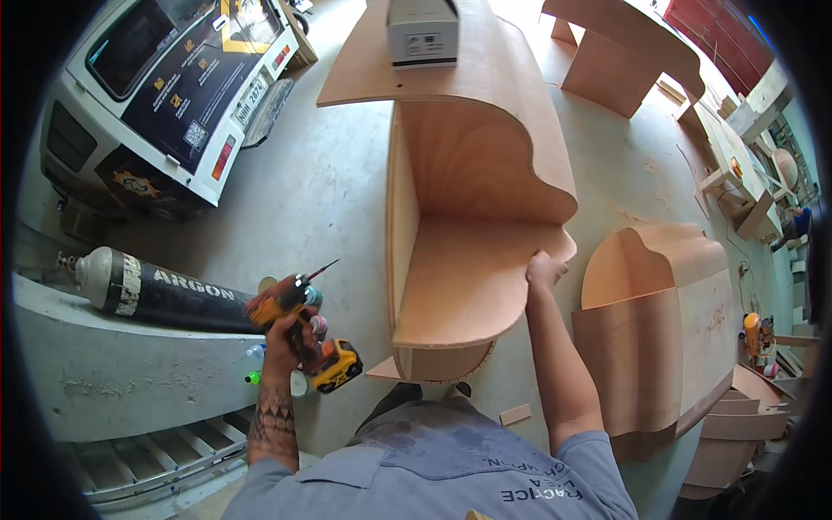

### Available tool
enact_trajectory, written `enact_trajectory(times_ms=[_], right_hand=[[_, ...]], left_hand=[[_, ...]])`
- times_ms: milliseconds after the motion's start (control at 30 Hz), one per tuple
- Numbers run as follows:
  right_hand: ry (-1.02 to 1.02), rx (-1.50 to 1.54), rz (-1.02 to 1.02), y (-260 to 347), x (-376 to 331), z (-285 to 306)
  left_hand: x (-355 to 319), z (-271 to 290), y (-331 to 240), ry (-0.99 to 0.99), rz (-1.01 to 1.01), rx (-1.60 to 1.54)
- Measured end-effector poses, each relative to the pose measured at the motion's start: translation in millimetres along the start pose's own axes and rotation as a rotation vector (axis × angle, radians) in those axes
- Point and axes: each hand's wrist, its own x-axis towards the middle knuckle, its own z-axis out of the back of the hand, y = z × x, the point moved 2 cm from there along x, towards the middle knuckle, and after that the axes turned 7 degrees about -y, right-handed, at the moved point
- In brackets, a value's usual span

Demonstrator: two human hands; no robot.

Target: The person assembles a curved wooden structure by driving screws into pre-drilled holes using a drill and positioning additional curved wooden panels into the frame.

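- Two hands in view, one power drill between them.
- Left hand [282, 341], left of lower centre: fingers wrapped round the grip of the yellow-and-black drill [276, 302]; one bit fitted, pointing up and right; one battery at the base.
- Right hand [544, 269], right of centre: fingers curled closed on the rim of the large plywood unit [464, 269], at its wavy right edge.
- That unit: one, filling the centre and upper centre; one open recess facing the wearer.
- On its top, upper centre: one pale box [423, 43].
- Two more curved plywood pieces: one smaller unit [628, 334] at right, one arched piece [620, 69] at upper right.
- One loose wood strip [515, 414] on the floor, lower centre-right.
- One gas cylinder [186, 295], lying at left; one van [178, 104], upper left.
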Motion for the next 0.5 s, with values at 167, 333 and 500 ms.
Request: enact_trajectory(times_ms=[167, 333, 500], right_hand=[[0.024, -0.235, 0.196, -44, 74, 2], [0.095, -0.358, 0.345, -32, 72, 16], [0.111, -0.372, 0.349, -23, 71, 26]], left_hand=[[116, -18, 22, 0.168, 0.283, 0.012], [176, -33, 44, 0.246, 0.326, 0.116], [215, -49, 59, 0.324, 0.397, 0.169]])
